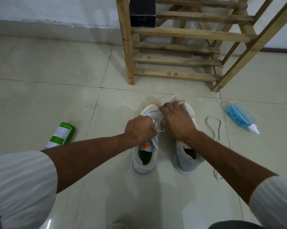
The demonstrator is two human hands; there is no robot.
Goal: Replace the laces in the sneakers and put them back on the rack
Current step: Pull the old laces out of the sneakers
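Observation:
Two white sneakers with green insoles stand side by side on the tiled floor, toes pointing away from me. My left hand (140, 128) grips the lace at the eyelets of the left sneaker (145, 156). Reaching across from above the right sneaker (186, 157), my right hand (175, 119) pinches the same lace near the left sneaker's toe. A loose white lace (216, 128) lies on the floor just right of the right sneaker. The wooden shoe rack (177, 47) stands behind the shoes.
A green and white can (61, 134) lies on the floor to the left. On the right lies a blue spray bottle (240, 117). A black box (142, 12) sits on an upper rack shelf. The wall runs along the back.

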